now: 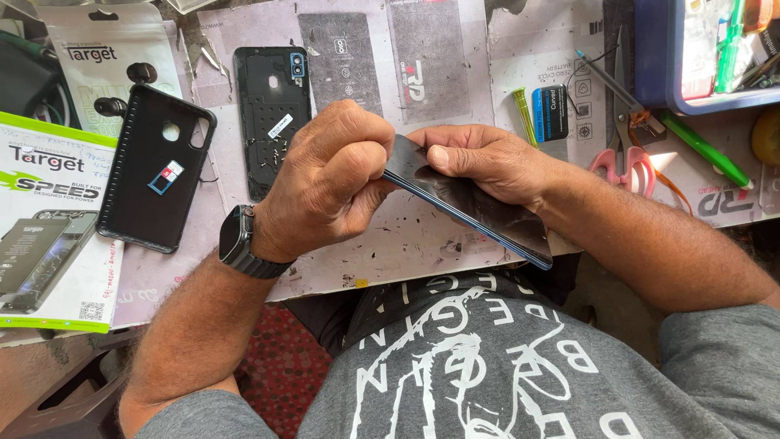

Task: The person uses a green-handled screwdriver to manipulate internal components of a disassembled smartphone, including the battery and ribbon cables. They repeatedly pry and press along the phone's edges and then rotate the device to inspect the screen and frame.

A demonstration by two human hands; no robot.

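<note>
A dark smartphone (479, 210) is held tilted on edge above the front of the worktable, its glass face toward me. My right hand (487, 158) grips its upper end, thumb lying along the edge. My left hand (329, 183), with a black watch on the wrist, is curled tight against the phone's top corner, fingertips pinched at the seam; whether a small tool sits between them is hidden.
A black phone back cover (270, 114) with tiny screws lies behind my left hand. A black protective case (156, 167) with a card tray lies left. Green tool (526, 116), pink scissors (624, 162), a blue bin (699, 57) and battery boxes (49, 236) surround the mat.
</note>
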